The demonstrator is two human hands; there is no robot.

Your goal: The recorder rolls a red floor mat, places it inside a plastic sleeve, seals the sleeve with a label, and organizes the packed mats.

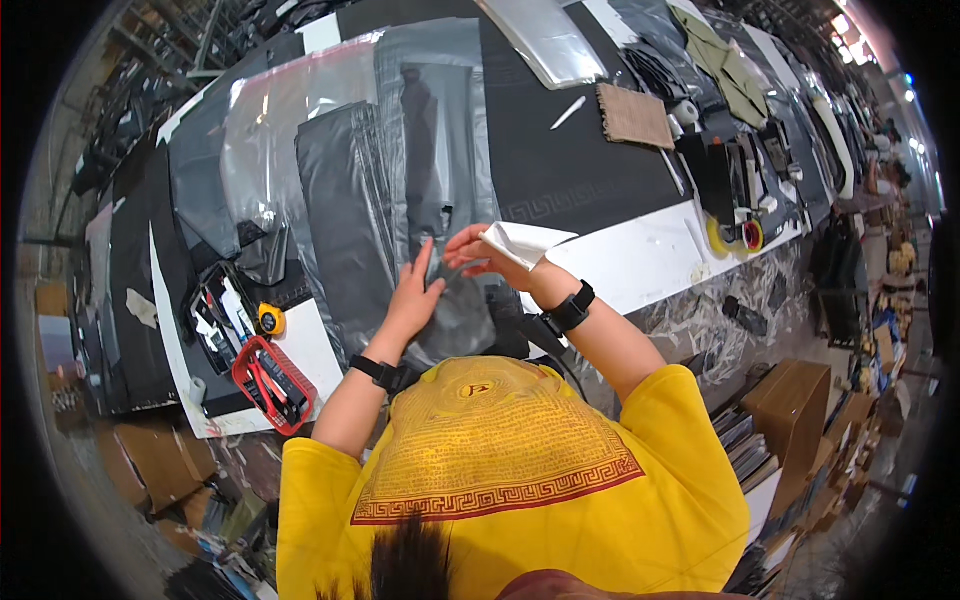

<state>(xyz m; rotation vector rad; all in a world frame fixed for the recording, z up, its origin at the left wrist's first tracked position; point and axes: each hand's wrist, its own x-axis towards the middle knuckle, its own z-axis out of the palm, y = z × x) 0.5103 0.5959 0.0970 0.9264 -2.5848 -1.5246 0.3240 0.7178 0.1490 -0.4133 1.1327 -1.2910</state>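
Observation:
My left hand [412, 305] rests on dark grey plastic sheeting with its fingers stretched out, holding nothing. Just right of it, my right hand [485, 258] has its fingers partly bent toward the left. A folded white paper [523, 243] is at this hand, covering part of its back and knuckles; how the fingers grip it is partly hidden. Under both hands lies a long grey plastic bag [440, 130], smooth and shiny. A small black mark [447, 210] shows on it above the fingertips. Beside it on the left is a stack of dark grey plastic bags [340, 190].
Left of my arm are a red plastic basket [308, 385] and a yellow tape measure [271, 318]. A brown cloth [635, 116] and a clear plastic pack [545, 45] lie farther back. Tape rolls [752, 235] sit at the right; cardboard boxes [790, 415] stand below the table.

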